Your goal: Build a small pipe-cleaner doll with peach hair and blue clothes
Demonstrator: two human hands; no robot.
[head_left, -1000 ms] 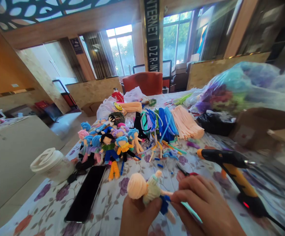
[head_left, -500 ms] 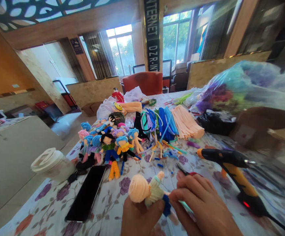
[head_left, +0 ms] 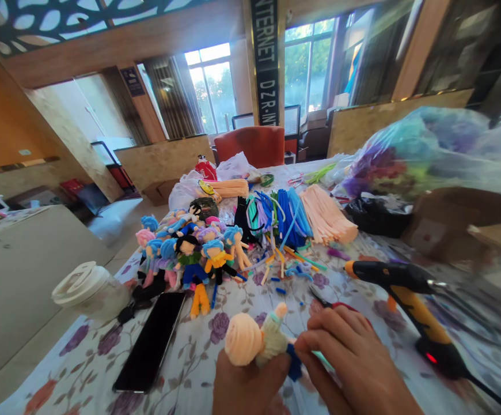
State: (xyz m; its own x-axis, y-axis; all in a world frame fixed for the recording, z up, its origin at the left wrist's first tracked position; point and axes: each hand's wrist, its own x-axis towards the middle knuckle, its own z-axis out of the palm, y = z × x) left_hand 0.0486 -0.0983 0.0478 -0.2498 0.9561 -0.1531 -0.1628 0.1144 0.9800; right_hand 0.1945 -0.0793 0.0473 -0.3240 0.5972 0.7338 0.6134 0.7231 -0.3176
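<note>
My left hand (head_left: 250,380) is closed around a small fuzzy pipe-cleaner doll (head_left: 274,340). The doll lies sideways, with a round peach head to the left, a pale green top and a dark blue lower part. At its waist, the thumb and fingers of my right hand (head_left: 349,351) are pinched together. A bit of mint-green pipe cleaner (head_left: 323,360) shows between them; its ends are hidden. Just beyond my right hand lie scissors (head_left: 319,297), their red handle partly covered by that hand.
To the right a glue gun (head_left: 406,294) stands with a red light on its base. A phone (head_left: 151,343) and a white lidded cup (head_left: 90,291) are at left. Behind are finished dolls (head_left: 194,253), bundled pipe cleaners (head_left: 326,213), offcuts and a cardboard box (head_left: 458,225).
Almost nothing differs. The whole view has shifted very slightly, and both hands keep their hold at the doll.
</note>
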